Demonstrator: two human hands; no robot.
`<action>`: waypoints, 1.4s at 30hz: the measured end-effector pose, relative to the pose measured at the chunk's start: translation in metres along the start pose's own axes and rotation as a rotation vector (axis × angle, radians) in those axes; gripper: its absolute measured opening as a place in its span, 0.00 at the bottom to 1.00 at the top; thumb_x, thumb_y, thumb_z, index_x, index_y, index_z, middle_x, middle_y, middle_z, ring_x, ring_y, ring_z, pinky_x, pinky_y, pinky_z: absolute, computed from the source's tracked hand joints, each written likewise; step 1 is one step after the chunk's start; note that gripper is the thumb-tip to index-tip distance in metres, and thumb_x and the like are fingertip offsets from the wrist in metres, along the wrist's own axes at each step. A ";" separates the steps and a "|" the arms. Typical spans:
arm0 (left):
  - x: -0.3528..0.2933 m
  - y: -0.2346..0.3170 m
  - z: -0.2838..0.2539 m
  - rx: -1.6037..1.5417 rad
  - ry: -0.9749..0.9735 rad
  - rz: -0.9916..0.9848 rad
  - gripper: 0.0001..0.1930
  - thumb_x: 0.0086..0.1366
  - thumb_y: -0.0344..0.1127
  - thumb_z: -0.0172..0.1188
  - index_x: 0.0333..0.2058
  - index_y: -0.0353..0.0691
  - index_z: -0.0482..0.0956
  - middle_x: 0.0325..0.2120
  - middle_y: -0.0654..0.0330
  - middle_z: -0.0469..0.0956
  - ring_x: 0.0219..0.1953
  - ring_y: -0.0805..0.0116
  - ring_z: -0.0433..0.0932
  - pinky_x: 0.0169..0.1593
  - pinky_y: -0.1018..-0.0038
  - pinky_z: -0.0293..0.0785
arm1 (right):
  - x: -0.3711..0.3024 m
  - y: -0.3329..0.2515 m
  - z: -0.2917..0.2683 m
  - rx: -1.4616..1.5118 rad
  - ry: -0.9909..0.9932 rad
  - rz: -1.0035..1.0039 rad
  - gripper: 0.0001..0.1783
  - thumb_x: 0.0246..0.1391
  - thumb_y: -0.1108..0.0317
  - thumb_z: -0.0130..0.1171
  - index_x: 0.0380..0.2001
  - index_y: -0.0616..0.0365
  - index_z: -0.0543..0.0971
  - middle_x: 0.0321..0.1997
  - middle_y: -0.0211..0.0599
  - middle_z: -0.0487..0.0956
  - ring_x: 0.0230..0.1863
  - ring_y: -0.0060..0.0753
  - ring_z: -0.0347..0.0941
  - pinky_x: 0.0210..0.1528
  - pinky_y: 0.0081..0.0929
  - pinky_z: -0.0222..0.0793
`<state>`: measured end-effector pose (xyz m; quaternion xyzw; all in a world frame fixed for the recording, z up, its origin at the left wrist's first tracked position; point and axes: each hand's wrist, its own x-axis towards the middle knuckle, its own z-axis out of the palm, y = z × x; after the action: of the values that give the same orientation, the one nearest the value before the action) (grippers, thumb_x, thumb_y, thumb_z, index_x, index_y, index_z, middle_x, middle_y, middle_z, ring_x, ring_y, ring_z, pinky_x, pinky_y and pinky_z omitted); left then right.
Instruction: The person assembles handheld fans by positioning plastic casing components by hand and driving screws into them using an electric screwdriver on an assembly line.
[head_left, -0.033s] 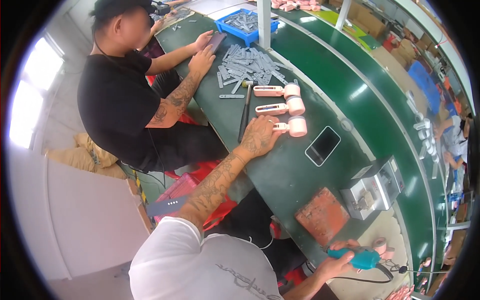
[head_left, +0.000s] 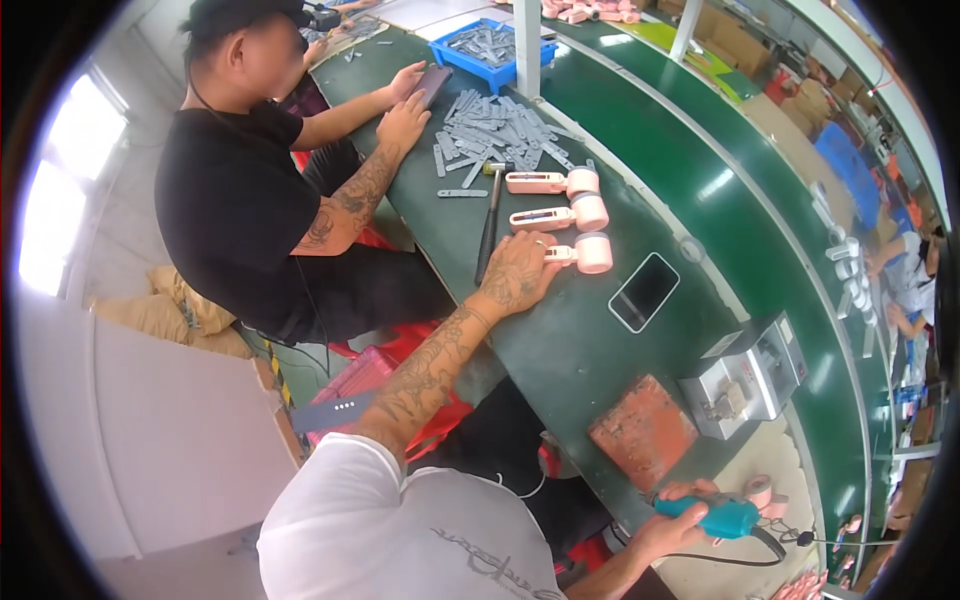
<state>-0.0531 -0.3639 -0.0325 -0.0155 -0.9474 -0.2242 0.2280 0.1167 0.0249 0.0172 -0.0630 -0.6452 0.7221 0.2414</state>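
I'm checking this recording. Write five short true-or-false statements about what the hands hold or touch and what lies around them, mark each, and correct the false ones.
1. The left hand touches the nearest pink gadget in the row of three. True.
2. The right hand is empty. False: the right hand holds a teal tool.
3. The hammer lies to the left of the row of pink gadgets. True.
4. The white-edged phone lies on top of the red block. False: the phone lies directly on the green table, apart from the red block.
5. The blue tray holds grey strips. True.
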 end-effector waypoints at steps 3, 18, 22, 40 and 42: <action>0.001 -0.001 -0.001 0.031 0.010 0.002 0.18 0.69 0.40 0.66 0.53 0.39 0.78 0.49 0.52 0.80 0.55 0.49 0.78 0.57 0.54 0.72 | 0.004 0.000 -0.004 -0.048 -0.010 0.015 0.40 0.66 0.32 0.60 0.53 0.65 0.72 0.26 0.36 0.72 0.29 0.33 0.70 0.35 0.32 0.70; 0.052 -0.032 0.029 0.047 0.074 0.260 0.16 0.71 0.44 0.59 0.53 0.45 0.84 0.50 0.52 0.83 0.55 0.49 0.80 0.62 0.52 0.71 | -0.018 0.000 -0.044 -0.141 0.067 -0.050 0.36 0.71 0.37 0.57 0.55 0.65 0.74 0.29 0.35 0.76 0.31 0.30 0.73 0.34 0.29 0.69; 0.068 0.023 -0.009 -0.123 0.221 0.538 0.15 0.70 0.41 0.57 0.49 0.44 0.84 0.53 0.51 0.81 0.60 0.46 0.76 0.65 0.51 0.67 | -0.029 -0.016 -0.037 -0.157 0.079 0.041 0.34 0.70 0.39 0.59 0.53 0.64 0.77 0.31 0.35 0.79 0.34 0.32 0.77 0.39 0.31 0.73; -0.069 0.456 0.146 -0.452 -1.035 0.319 0.42 0.60 0.74 0.63 0.50 0.35 0.85 0.48 0.43 0.85 0.54 0.45 0.84 0.59 0.53 0.79 | -0.052 -0.057 -0.063 -0.087 0.013 0.139 0.41 0.59 0.36 0.71 0.52 0.68 0.77 0.31 0.38 0.80 0.32 0.30 0.78 0.35 0.26 0.70; -0.067 0.456 0.147 -0.443 -1.033 0.302 0.39 0.61 0.72 0.63 0.50 0.36 0.85 0.49 0.44 0.85 0.54 0.45 0.84 0.60 0.53 0.77 | -0.056 -0.062 -0.064 -0.078 0.007 0.146 0.42 0.59 0.35 0.71 0.52 0.68 0.77 0.31 0.38 0.80 0.32 0.30 0.78 0.35 0.26 0.70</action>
<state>0.0044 0.1147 0.0113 -0.3053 -0.8535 -0.3454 -0.2430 0.2084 0.0615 0.0547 -0.1217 -0.6656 0.7119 0.1878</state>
